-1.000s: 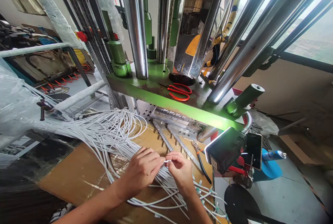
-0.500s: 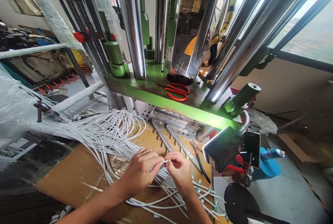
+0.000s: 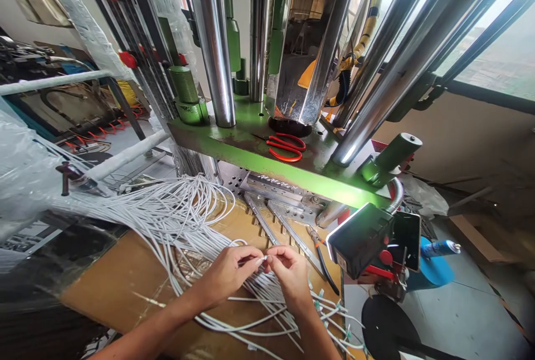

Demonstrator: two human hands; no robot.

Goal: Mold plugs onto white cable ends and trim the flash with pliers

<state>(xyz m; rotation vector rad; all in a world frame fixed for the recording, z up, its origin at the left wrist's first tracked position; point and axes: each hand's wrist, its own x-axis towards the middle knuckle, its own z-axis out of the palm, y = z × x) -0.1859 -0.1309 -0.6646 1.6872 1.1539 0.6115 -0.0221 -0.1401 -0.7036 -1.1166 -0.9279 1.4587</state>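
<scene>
My left hand (image 3: 229, 271) and my right hand (image 3: 288, 273) meet fingertip to fingertip above the brown work table (image 3: 104, 276). Between them they pinch a small white cable end (image 3: 264, 258), mostly covered by the fingers. Beneath and around the hands spreads a large bundle of white cables (image 3: 179, 220), looping in from the left. At the lower right, several cable ends carry small greenish-clear connectors (image 3: 320, 303). Just beyond the fingers lie two slim metal bars (image 3: 261, 219) with short pegs.
Orange-and-black pliers (image 3: 320, 257) lie right of the hands. Red-handled scissors (image 3: 286, 145) rest on the green press plate (image 3: 251, 151), among upright steel columns (image 3: 215, 53). A black box-shaped device (image 3: 359, 243) juts over the table's right edge. A metal mould (image 3: 273, 190) sits under the plate.
My left hand has turned slightly, its fingers drawn closer to the right hand's tips, and less of the white cable end shows. My right hand has barely shifted.
</scene>
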